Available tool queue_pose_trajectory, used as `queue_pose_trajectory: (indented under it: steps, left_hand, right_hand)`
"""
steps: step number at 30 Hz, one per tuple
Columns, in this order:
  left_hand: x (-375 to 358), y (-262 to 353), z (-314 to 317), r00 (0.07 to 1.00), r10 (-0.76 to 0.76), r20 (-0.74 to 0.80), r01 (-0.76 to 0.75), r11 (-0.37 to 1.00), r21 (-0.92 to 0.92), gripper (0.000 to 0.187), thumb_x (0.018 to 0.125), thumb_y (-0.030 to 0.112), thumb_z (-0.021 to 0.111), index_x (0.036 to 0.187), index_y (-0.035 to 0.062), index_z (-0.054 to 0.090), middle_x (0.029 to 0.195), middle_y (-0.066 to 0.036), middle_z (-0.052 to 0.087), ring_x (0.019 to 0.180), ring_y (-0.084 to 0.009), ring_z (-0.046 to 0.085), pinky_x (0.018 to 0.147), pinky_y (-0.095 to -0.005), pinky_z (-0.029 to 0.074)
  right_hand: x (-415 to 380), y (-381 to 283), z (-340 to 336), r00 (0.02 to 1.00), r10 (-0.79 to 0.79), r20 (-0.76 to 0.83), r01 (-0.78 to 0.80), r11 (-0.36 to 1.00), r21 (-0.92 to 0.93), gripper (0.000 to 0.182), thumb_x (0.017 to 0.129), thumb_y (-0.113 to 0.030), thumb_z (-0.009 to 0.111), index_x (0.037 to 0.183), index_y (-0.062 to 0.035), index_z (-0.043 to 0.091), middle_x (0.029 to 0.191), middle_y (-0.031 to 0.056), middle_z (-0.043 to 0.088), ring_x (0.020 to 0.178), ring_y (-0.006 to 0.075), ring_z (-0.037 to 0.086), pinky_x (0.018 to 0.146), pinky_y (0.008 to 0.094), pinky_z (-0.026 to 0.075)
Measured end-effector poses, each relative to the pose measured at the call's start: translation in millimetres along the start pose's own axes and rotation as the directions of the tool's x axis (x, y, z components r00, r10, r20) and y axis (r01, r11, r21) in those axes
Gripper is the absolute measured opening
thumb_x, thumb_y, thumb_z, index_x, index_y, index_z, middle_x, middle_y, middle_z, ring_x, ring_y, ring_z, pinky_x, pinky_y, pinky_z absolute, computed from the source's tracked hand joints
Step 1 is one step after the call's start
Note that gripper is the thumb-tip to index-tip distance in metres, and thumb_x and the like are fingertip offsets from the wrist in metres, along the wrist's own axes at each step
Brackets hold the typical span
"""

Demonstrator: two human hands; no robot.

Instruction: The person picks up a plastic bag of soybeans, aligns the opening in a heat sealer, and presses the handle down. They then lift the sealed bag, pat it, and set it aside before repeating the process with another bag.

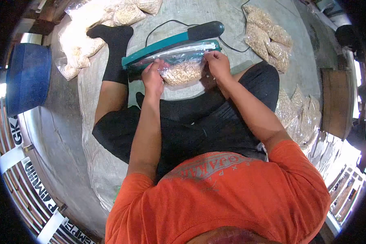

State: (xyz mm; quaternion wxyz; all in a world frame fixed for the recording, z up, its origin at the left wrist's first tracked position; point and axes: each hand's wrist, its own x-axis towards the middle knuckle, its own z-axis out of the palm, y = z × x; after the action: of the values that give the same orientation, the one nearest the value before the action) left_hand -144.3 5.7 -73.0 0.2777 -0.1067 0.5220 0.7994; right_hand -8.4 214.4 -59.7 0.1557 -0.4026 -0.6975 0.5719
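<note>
A clear plastic bag (184, 73), its lower part filled with pale bits, lies between my hands. My left hand (153, 77) pinches the bag's left edge near its top. At the opposite edge, my right hand (217, 64) grips the plastic between thumb and fingers. The bag's upper end reaches a teal impulse sealer (160, 45) with a black handle end (206, 30). The sealer's arm is raised from its base, and a whitish strip runs along the base. Whether the bag's mouth lies on that strip is hard to see.
Filled bags (126, 14) are heaped at the upper left, more filled bags (268, 36) at the upper right, and others (299, 112) by my right knee. A black cord (162, 23) loops behind the sealer. A blue container (28, 77) stands left of the pale mat (105, 171).
</note>
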Motion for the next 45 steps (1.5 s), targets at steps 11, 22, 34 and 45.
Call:
queue_pose_trajectory:
  steps: [11, 22, 34, 45]
  left_hand:
    - [-2, 2, 2, 1.000, 0.026, 0.002, -0.026, 0.999, -0.024, 0.021, 0.100, 0.015, 0.066, 0.100, -0.0059, 0.066, 0.093, -0.013, 0.070, 0.083, -0.0215, 0.068, 0.080, -0.0348, 0.054]
    - [-8, 6, 4, 1.000, 0.023, -0.012, -0.023, 1.000, -0.017, 0.021, 0.100, 0.014, 0.064, 0.101, -0.0064, 0.067, 0.091, -0.012, 0.070, 0.082, -0.0215, 0.068, 0.078, -0.0335, 0.054]
    - [3, -3, -2, 1.000, 0.029, -0.001, -0.029, 1.000, 0.002, 0.021, 0.100, 0.016, 0.065, 0.103, -0.0054, 0.065, 0.094, -0.013, 0.069, 0.084, -0.0232, 0.068, 0.080, -0.0361, 0.055]
    - [-2, -2, -3, 0.998, 0.050, 0.029, -0.051, 0.997, 0.052, 0.025, 0.101, 0.017, 0.062, 0.109, -0.0064, 0.064, 0.101, -0.014, 0.068, 0.091, -0.0248, 0.068, 0.085, -0.0385, 0.055]
  right_hand:
    - [-30, -80, -37, 0.658, -0.654, -0.374, 0.607, 0.754, -0.250, 0.041, 0.095, -0.030, 0.071, 0.125, -0.0033, 0.063, 0.130, 0.0186, 0.060, 0.110, 0.0304, 0.060, 0.091, 0.0400, 0.049]
    - [1, -102, -43, 0.507, -0.861, -0.042, 0.768, 0.473, -0.432, 0.022, 0.091, -0.018, 0.072, 0.110, -0.0069, 0.075, 0.115, 0.0147, 0.068, 0.107, 0.0334, 0.062, 0.094, 0.0423, 0.049]
    - [18, -42, -36, 0.674, -0.738, -0.031, 0.646, 0.609, -0.461, 0.020, 0.092, -0.017, 0.070, 0.108, -0.0058, 0.073, 0.114, 0.0160, 0.069, 0.110, 0.0352, 0.062, 0.098, 0.0436, 0.047]
    - [16, -29, -29, 0.720, -0.690, -0.076, 0.586, 0.663, -0.466, 0.023, 0.096, -0.019, 0.068, 0.114, -0.0056, 0.073, 0.112, 0.0153, 0.070, 0.106, 0.0321, 0.065, 0.097, 0.0400, 0.049]
